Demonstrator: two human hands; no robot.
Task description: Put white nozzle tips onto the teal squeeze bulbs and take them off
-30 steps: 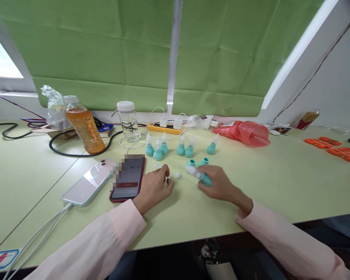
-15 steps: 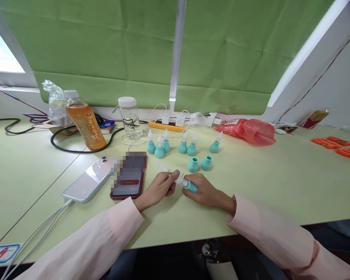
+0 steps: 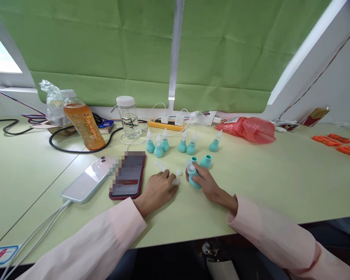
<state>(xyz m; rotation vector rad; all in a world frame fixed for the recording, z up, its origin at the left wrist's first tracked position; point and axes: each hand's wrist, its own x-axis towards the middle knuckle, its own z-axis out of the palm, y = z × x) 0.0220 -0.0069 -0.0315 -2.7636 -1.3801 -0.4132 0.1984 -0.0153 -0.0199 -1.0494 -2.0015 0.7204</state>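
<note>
My right hand (image 3: 204,182) is wrapped round a teal nasal aspirator bulb (image 3: 195,181), its clear plastic top pointing up and away from me. Low over the table, my left hand (image 3: 159,190) has its thumb and forefinger closed about a small translucent piece (image 3: 175,181). Just beyond lie a round white piece (image 3: 179,172) and some clear nozzle parts (image 3: 160,165). Behind my right hand stand two teal bulbs without tips, one (image 3: 206,161) in plain sight and another (image 3: 194,159) partly hidden. Several aspirators with clear tips (image 3: 158,149) stand upright farther back.
Left of my hands lie a red-cased phone (image 3: 128,175) and a pale phone (image 3: 86,179) with cables. An orange drink bottle (image 3: 86,126), a clear water bottle (image 3: 129,118) and a yellow power strip (image 3: 167,124) are behind. Red bubble wrap (image 3: 246,130) lies back right.
My hands have moved apart. The aspirator in my right hand is now turned upright, and my left hand has left its tip and come down to a small translucent piece on the table.
</note>
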